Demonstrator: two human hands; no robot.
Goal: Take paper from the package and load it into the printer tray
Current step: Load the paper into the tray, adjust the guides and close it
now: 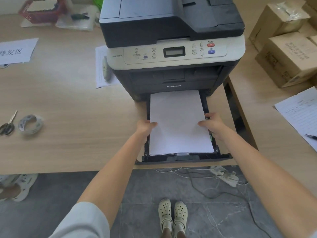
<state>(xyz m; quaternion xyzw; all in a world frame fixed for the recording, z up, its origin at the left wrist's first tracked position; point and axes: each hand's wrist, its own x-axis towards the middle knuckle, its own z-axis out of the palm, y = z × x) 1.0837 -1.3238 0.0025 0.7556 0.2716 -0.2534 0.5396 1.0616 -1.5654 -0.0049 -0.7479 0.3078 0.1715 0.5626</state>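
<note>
A stack of white paper [178, 122] lies in the pulled-out black tray [181, 158] of the grey printer [171, 54] on the wooden table. My left hand [145, 127] grips the stack's left edge, thumb on top. On the opposite edge, my right hand [212, 123] holds the stack the same way. The far end of the paper reaches under the printer body. No paper package is in view.
Scissors [7, 125] and a tape roll [30, 124] lie at the table's left. A red basket [42, 9] stands far left. Cardboard boxes [288, 48] and a written sheet [301, 114] with a pen are at right. Cables and a power strip [224, 175] lie on the floor.
</note>
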